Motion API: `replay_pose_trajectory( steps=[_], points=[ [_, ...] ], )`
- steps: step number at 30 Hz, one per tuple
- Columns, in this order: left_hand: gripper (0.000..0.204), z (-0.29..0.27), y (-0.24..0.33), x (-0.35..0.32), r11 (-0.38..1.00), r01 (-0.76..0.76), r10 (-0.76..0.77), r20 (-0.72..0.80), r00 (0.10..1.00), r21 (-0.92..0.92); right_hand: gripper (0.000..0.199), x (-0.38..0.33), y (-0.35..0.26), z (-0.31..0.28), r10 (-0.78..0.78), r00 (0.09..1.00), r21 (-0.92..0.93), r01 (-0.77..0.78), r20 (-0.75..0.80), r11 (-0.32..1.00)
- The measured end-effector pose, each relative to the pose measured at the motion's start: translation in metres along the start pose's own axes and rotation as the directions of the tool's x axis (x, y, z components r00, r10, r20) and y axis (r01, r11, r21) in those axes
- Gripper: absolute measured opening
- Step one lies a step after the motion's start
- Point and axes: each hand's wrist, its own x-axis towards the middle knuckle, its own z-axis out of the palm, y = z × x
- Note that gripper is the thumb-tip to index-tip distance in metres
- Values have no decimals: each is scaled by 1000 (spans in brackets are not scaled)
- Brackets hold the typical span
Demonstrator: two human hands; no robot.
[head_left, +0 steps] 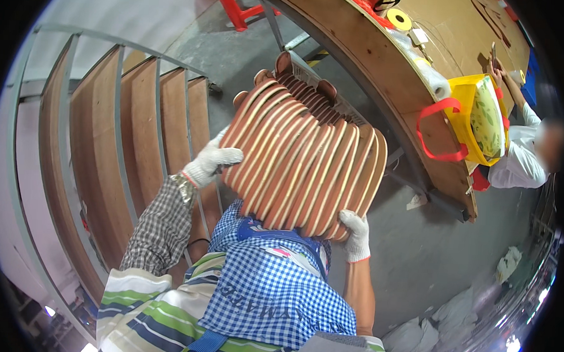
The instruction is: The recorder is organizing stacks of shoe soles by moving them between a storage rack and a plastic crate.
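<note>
Gloved hands clamp a fanned stack of flat brown pieces (301, 164) from both sides, and that is what I'm working with at centre frame. My left hand (211, 163), in a white knit glove, presses against the stack's left edge with the fingers curled onto the outermost piece; my right hand (356, 234), gloved the same, cups the lower right corner from underneath. Both are closed on the stack, which is held up off any surface, against my chest above the blue-checked apron (278, 287). The pieces look like shoe insoles or similar cut parts, reddish-brown with pale edges, standing on edge side by side and leaning a little to the right.

I judge this to be a carry: the bundle is lifted and squeezed together, not yet set anywhere. Whatever comes next, I'd say it calls for steady inward pressure from both sides, since the pieces are loose and the middle ones could slip out downward.

To the left of frame stands a metal rack (118, 139) with upright wooden boards in its slots, close by my left forearm. Across the upper right runs a long wooden workbench (373, 61), with a yellow tape roll (398, 19) on it and a yellow bag with red handles (476, 121) hanging at its edge. Another person in white (518, 159) works at the far right. Pale sacks (451, 318) lie on the concrete floor at lower right. The bench edge and rack leave only a narrow passage ahead.
</note>
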Motion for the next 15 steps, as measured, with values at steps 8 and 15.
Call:
replay_pose_trajectory(
  steps=[8,15],
  points=[
    [95,-49,14,94,976,214,-216,177,960,29,32,38,52,51,-40,974,77,59,-225,995],
    [82,-72,23,193,997,65,-73,247,966,44,55,162,98,36,-71,964,111,102,-255,989]
  ],
)
